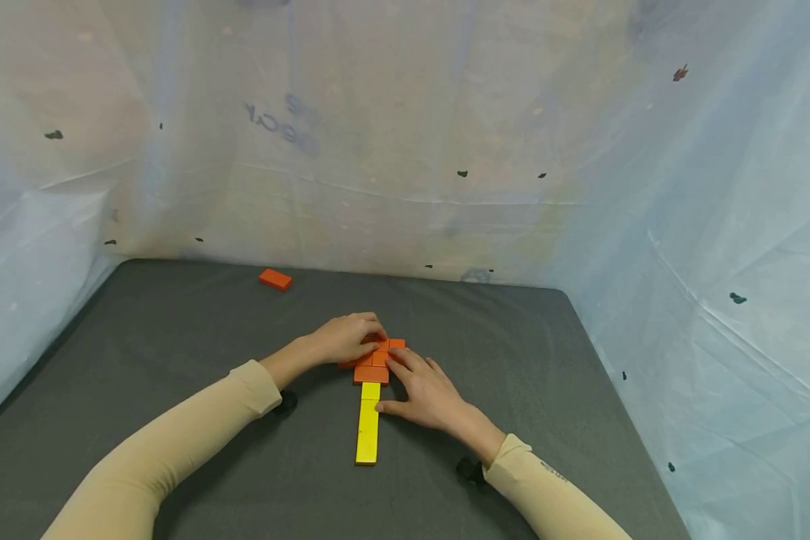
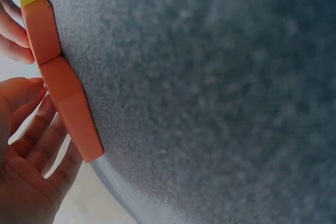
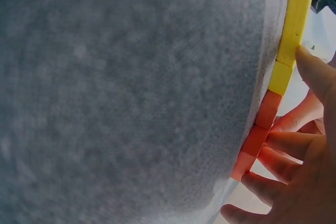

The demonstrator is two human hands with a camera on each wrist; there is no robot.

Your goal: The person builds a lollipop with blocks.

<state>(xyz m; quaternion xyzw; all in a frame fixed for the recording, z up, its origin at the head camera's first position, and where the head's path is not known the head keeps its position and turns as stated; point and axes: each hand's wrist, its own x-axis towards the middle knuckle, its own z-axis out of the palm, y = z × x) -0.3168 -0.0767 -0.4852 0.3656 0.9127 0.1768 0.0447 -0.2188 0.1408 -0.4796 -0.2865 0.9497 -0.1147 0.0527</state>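
Orange blocks (image 1: 371, 374) lie flat and close together in a stepped shape on the dark table. Below them a short yellow block (image 1: 370, 391) and a long yellow block (image 1: 367, 435) form a straight stem. My left hand (image 1: 347, 339) bends over the upper left of the orange group, thumb and fingers around an orange block partly hidden under them. From the right, my right hand (image 1: 427, 394) touches the orange edge with extended fingertips (image 3: 257, 182); its thumb lies against the long yellow block's side.
One loose orange block (image 1: 275, 280) lies near the table's far edge, left of the group. The dark cloth-like tabletop (image 1: 513, 352) has rounded far corners. Translucent plastic sheeting (image 1: 378, 150) hangs behind and along both sides.
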